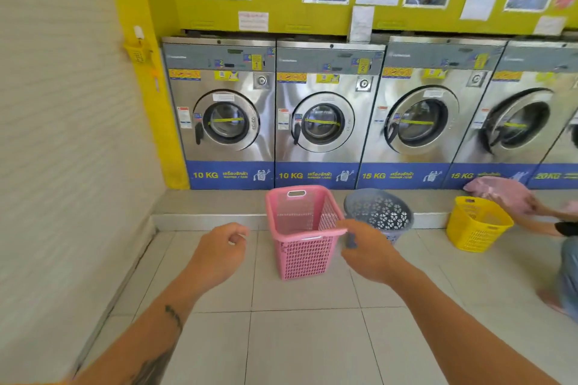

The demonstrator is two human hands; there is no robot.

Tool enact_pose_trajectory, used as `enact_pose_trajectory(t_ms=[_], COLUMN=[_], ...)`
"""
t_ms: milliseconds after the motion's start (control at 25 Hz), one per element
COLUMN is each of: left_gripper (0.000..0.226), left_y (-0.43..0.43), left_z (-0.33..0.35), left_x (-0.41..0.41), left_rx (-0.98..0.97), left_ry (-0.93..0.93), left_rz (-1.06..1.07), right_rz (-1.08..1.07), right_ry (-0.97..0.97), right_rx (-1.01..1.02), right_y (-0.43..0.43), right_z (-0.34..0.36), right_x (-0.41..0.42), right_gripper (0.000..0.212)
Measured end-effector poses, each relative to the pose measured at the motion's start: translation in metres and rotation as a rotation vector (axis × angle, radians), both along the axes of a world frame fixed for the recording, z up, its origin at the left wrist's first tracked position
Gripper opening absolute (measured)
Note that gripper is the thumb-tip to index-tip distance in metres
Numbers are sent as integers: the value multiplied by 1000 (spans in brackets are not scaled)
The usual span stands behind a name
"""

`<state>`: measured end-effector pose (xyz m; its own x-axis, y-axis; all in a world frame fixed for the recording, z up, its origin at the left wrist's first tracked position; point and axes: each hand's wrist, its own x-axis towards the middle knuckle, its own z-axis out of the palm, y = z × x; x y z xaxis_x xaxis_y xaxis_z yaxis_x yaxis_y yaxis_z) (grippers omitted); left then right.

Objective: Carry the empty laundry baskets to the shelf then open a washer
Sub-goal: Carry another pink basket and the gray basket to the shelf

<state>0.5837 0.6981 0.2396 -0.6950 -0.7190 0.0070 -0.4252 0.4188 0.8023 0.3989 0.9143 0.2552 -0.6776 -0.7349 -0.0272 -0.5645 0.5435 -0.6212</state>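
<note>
An empty pink laundry basket (301,247) stands on the tiled floor in front of the washers. My right hand (367,248) is at its near right corner, thumb over the rim and fingers under it, pinching the rim. Left of the basket my left hand (220,248) hovers apart from it, loosely curled and holding nothing. Just behind and to the right, an empty grey-blue round basket (380,211) stands against the step. A row of steel front-loading washers lines the wall; the two 10 KG ones, the left washer (223,122) and the second washer (320,125), have their doors closed.
A raised step (206,216) runs along the foot of the washers. A white shutter wall (62,134) closes off the left side. At the right, another person (560,228) crouches, holding pink cloth over a yellow basket (477,225).
</note>
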Motion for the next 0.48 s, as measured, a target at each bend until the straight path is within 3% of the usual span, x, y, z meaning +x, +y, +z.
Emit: enact_pose_trajectory(t_ms=[200, 320, 480], left_gripper=[24, 17, 26], left_y=[-42, -62, -83], left_z=[-11, -34, -53], left_x=[-133, -211, -294], left_rx=[-35, -28, -24], left_ry=[-22, -17, -59], left_rz=[-113, -76, 2], right_rz=[-87, -124, -108], right_ry=[-31, -32, -82], right_rx=[-24, -4, 52], right_y=[-37, -66, -104], right_z=[-30, -40, -51], right_x=[-118, -201, -300], right_gripper=[50, 52, 57])
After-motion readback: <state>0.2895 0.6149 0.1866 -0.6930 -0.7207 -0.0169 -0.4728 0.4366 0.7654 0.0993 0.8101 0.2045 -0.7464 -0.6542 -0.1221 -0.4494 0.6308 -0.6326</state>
